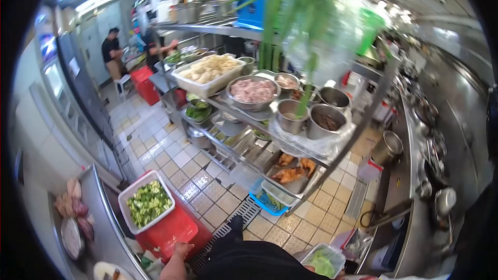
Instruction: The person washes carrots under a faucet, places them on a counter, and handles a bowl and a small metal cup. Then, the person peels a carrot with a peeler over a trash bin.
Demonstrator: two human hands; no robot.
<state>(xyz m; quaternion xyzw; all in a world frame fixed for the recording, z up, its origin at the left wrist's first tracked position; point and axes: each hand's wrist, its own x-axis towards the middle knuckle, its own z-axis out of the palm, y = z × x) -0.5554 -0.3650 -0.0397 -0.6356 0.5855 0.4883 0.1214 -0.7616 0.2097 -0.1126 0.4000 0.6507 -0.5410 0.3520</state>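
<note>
On the far left, beyond my left grip, a steel table (107, 218) bears a bowl (71, 238) with raw pieces beside it. Nearer my left grip, the white tub (123, 211) of chopped green vegetables (149, 205) rests on the red bin (199, 236). My left hand (181, 250) is low over that bin, just on the near side of the tub; its fingers are small in view, and I cannot tell whether its grip is closed. I'd keep those fingers clear of the tub's underside and press the tub only by its rim, squarely, so it sits flat. On the right, my right hand (310, 268) shows just a sliver beside the clear container (340, 262) of pale green leaves (322, 263); whether it grips the rim I cannot tell. A level hold would suit those loose leaves best.
</note>
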